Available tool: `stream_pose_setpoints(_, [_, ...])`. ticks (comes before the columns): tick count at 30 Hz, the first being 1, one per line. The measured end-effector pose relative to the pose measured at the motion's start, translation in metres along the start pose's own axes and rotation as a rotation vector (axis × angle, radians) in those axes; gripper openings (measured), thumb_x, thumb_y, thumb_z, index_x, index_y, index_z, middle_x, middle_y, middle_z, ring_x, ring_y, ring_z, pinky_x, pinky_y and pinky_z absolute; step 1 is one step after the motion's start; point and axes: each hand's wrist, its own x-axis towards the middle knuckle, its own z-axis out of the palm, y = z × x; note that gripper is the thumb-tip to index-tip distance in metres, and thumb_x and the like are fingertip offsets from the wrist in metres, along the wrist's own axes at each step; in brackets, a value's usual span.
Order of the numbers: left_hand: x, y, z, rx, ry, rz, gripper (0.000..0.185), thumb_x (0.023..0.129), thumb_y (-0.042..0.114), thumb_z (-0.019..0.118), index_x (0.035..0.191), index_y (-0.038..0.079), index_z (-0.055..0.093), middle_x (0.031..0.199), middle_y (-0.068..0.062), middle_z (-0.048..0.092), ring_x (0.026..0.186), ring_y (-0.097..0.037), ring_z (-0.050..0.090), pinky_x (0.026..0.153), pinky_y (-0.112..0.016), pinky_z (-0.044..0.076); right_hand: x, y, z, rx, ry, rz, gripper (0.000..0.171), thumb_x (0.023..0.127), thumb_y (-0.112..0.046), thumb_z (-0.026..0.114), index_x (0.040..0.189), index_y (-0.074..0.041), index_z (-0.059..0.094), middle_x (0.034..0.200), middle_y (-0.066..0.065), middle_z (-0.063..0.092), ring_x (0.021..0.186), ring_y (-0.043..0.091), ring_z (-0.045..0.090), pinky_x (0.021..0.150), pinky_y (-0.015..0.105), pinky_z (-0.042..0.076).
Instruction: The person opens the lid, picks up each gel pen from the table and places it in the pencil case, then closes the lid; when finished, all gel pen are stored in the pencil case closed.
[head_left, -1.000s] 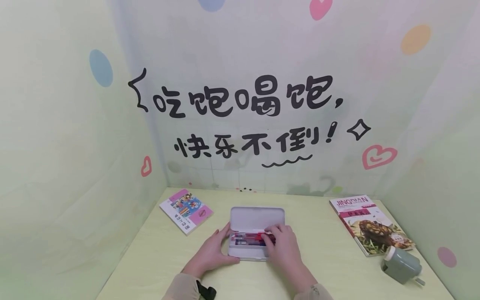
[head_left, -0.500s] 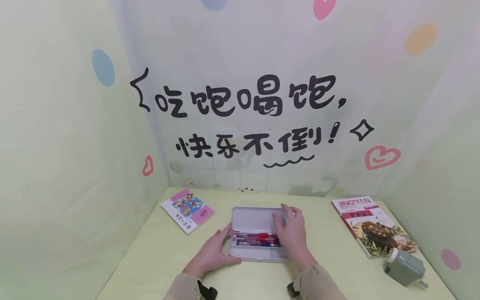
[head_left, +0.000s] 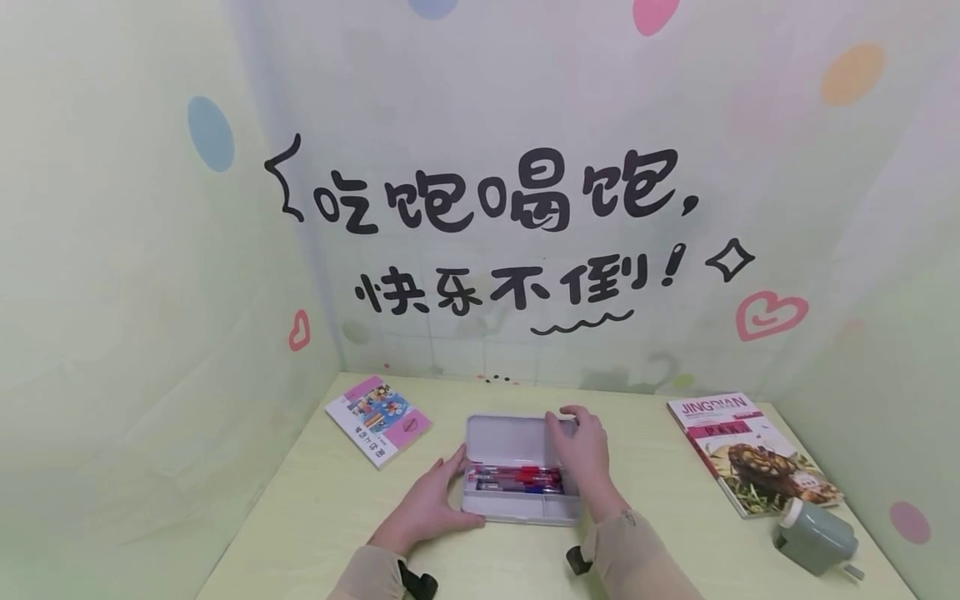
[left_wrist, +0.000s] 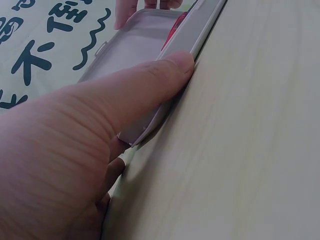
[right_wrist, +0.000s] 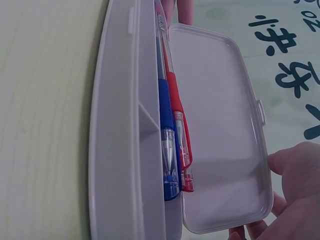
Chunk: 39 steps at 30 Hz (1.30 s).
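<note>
A grey pencil case [head_left: 521, 506] lies in the middle of the table with its lid [head_left: 506, 439] standing up at the back. Red pens [head_left: 517, 475] and blue pens [right_wrist: 167, 125] lie inside the tray. My left hand [head_left: 450, 487] grips the case's left end, with the thumb [left_wrist: 150, 85] pressed along the front corner. My right hand [head_left: 570, 433] holds the right end of the lid, its fingers curled over the top edge. In the right wrist view the lid [right_wrist: 220, 125] stands wide, with the right hand [right_wrist: 295, 195] at its edge.
A small pink and blue book [head_left: 378, 419] lies at the back left of the pale green table [head_left: 330, 508]. A cookbook [head_left: 750, 454] lies at the right, with a green pencil sharpener [head_left: 816, 533] in front of it. Patterned walls close in on three sides.
My right hand has left the pens in the tray and moved up and back to the right end of the lid. The left hand has stayed at the case's left end.
</note>
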Motion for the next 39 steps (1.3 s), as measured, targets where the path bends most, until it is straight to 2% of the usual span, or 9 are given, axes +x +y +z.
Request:
stream_pose_setpoints(4, [0.001, 0.001, 0.0, 0.011, 0.005, 0.003, 0.14, 0.07, 0.06, 0.098, 0.175, 0.006, 0.024, 0.168, 0.008, 0.056, 0.163, -0.057, 0.033, 0.134, -0.075, 0.027, -0.004, 0.001, -0.002, 0.01, 0.003, -0.02, 0.043, 0.106, -0.038, 0.07, 0.133, -0.004, 0.07, 0.138, 0.03, 0.066, 0.132, 0.048, 0.062, 0.112, 0.066, 0.055])
stream_pose_setpoints(7, [0.002, 0.0, 0.0, 0.012, 0.007, 0.006, 0.14, 0.07, 0.06, 0.098, 0.175, 0.006, 0.024, 0.167, 0.008, 0.057, 0.163, -0.056, 0.033, 0.134, -0.074, 0.027, -0.007, 0.001, -0.004, 0.007, 0.016, -0.051, 0.039, 0.105, -0.036, 0.072, 0.128, -0.005, 0.071, 0.132, 0.029, 0.068, 0.125, 0.046, 0.064, 0.108, 0.064, 0.056])
stream_pose_setpoints(14, [0.003, 0.0, -0.001, 0.013, 0.008, 0.003, 0.14, 0.07, 0.06, 0.099, 0.175, 0.006, 0.024, 0.166, 0.008, 0.058, 0.163, -0.056, 0.033, 0.134, -0.074, 0.028, -0.017, 0.004, -0.011, -0.003, 0.008, -0.095, 0.036, 0.104, -0.037, 0.075, 0.123, -0.007, 0.073, 0.127, 0.022, 0.069, 0.111, 0.034, 0.064, 0.094, 0.048, 0.055])
stream_pose_setpoints(19, [0.003, 0.001, 0.0, 0.009, 0.008, 0.005, 0.139, 0.069, 0.059, 0.099, 0.177, 0.013, 0.023, 0.167, 0.006, 0.058, 0.163, -0.057, 0.034, 0.134, -0.075, 0.027, -0.028, 0.005, -0.02, 0.003, -0.004, -0.154, 0.031, 0.102, -0.032, 0.077, 0.118, -0.006, 0.073, 0.123, 0.021, 0.071, 0.112, 0.033, 0.065, 0.097, 0.047, 0.056])
stream_pose_setpoints(23, [0.002, 0.002, 0.001, 0.01, 0.012, 0.015, 0.135, 0.069, 0.058, 0.099, 0.177, 0.019, 0.026, 0.167, 0.001, 0.058, 0.162, -0.053, 0.037, 0.135, -0.073, 0.026, -0.036, 0.007, -0.027, -0.008, -0.046, -0.163, 0.028, 0.102, -0.03, 0.078, 0.116, -0.007, 0.074, 0.12, 0.016, 0.072, 0.112, 0.03, 0.065, 0.098, 0.045, 0.056])
stream_pose_setpoints(26, [0.001, 0.003, 0.001, 0.014, 0.016, 0.011, 0.132, 0.07, 0.056, 0.099, 0.175, 0.019, 0.03, 0.168, -0.004, 0.057, 0.163, -0.051, 0.038, 0.136, -0.071, 0.025, -0.042, 0.008, -0.031, -0.016, -0.077, -0.172, 0.024, 0.101, -0.029, 0.08, 0.113, -0.009, 0.076, 0.119, 0.013, 0.073, 0.112, 0.027, 0.066, 0.101, 0.047, 0.057])
stream_pose_setpoints(30, [-0.001, 0.003, 0.001, 0.003, 0.021, -0.013, 0.128, 0.07, 0.058, 0.098, 0.174, 0.018, 0.034, 0.172, -0.012, 0.051, 0.161, -0.057, 0.037, 0.131, -0.077, 0.031, -0.048, 0.013, -0.035, -0.024, -0.092, -0.215, 0.017, 0.098, -0.025, 0.083, 0.107, -0.012, 0.078, 0.115, 0.01, 0.073, 0.11, 0.024, 0.066, 0.101, 0.049, 0.059])
stream_pose_setpoints(35, [-0.003, 0.0, 0.0, -0.074, 0.038, -0.001, 0.109, 0.08, 0.061, 0.092, 0.17, 0.026, 0.042, 0.17, -0.016, 0.052, 0.157, -0.053, 0.046, 0.126, -0.078, 0.039, -0.058, 0.02, -0.039, -0.042, -0.11, -0.254, 0.014, 0.096, -0.026, 0.086, 0.103, -0.017, 0.079, 0.11, 0.005, 0.072, 0.105, 0.017, 0.064, 0.091, 0.039, 0.059])
stream_pose_setpoints(39, [-0.004, -0.001, -0.001, -0.158, 0.047, 0.009, 0.085, 0.091, 0.058, 0.085, 0.164, 0.03, 0.051, 0.172, -0.012, 0.051, 0.159, -0.051, 0.045, 0.127, -0.08, 0.034, -0.064, 0.026, -0.041, -0.083, -0.136, -0.277, 0.011, 0.094, -0.027, 0.088, 0.101, -0.023, 0.08, 0.109, 0.001, 0.071, 0.103, 0.015, 0.063, 0.09, 0.036, 0.057])
